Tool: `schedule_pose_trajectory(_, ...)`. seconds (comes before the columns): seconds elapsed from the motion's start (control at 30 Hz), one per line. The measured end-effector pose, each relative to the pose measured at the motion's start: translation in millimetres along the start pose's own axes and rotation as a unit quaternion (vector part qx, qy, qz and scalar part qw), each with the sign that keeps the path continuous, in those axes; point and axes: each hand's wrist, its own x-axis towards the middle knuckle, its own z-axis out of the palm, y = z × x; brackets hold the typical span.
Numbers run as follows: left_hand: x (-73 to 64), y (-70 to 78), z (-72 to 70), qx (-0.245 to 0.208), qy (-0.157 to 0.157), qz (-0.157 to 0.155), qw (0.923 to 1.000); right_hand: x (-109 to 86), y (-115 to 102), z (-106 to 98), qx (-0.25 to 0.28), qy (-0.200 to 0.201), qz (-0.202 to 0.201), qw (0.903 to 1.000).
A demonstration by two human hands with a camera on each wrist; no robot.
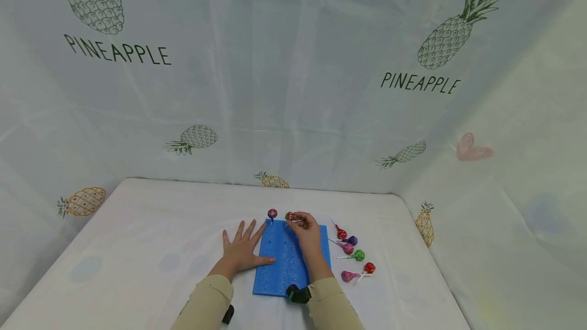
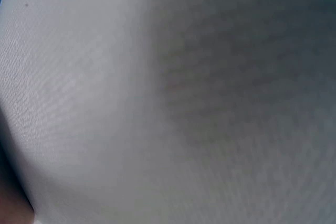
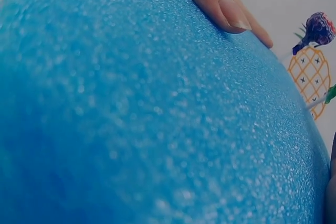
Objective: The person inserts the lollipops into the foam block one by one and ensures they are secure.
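Observation:
A blue foam board (image 1: 279, 281) with a glittery surface lies on the table. My left hand (image 1: 240, 252) is spread flat at its left side, fingers straight, the thumb resting on the board. At the far edge, my right hand (image 1: 308, 236) pinches a lollipop (image 1: 289, 216) with a red and green wrapper; whether its stick is in the foam cannot be told. Left of it, a dark purple-red lollipop (image 1: 272, 213) stands upright at the board's far left corner. The right wrist view shows that purple lollipop (image 3: 319, 29) beyond the foam, near a left-hand finger (image 3: 233, 14).
Right of the board lie several loose lollipops: red (image 1: 341, 233), purple (image 1: 351, 240), pink (image 1: 347, 248), green (image 1: 359, 255), another red (image 1: 369, 268) and another pink (image 1: 347, 276). White cloth (image 1: 151, 248) covers the table. A pineapple-print curtain (image 1: 275, 90) hangs behind.

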Motion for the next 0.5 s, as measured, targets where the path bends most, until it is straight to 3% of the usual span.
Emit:
schedule_pose_trajectory(0.27, -0.6, -0.4, 0.2, 0.000, 0.003, 0.002, 1.0000, 12.4, 29.8, 2.2, -0.012, 0.025, 0.006, 0.9996)
schedule_pose_trajectory(0.5, -2.1, 1.2, -2.1, -0.004, 0.004, 0.000, 1.0000, 14.3, 33.9, 7.0, -0.053, 0.051, 0.016, 0.9972)
